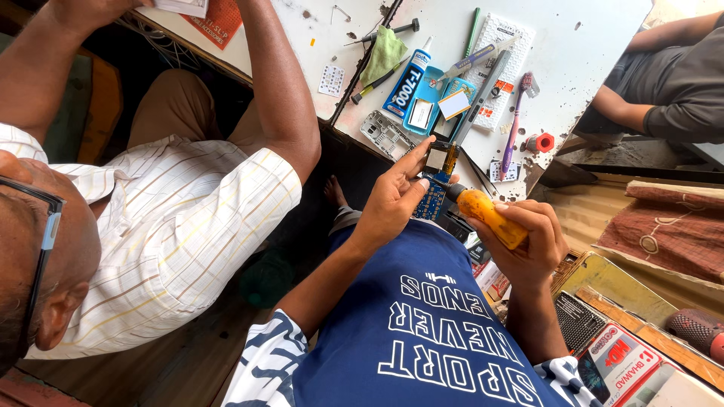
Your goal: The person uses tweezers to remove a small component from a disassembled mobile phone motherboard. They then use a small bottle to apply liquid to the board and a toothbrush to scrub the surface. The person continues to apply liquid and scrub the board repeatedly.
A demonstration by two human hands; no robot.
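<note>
Over a cluttered white tabletop (573, 53), the left hand (392, 200) grips a blue circuit board (435, 188) (screen attached); the right hand (532, 241) clamps a yellow screwdriver (486, 215).

Blue shirt (422, 332) with white lettering, navy-and-white patterned short sleeves (264, 362), bare forearms.

A blue glue tube (407, 81) on the table; red-white boxes (618, 362) lower right.

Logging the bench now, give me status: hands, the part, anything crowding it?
Left hand grips blue circuit board. Right hand holds yellow-handled screwdriver, tip at board. Glue tube, pink toothbrush beyond, clear.
</note>
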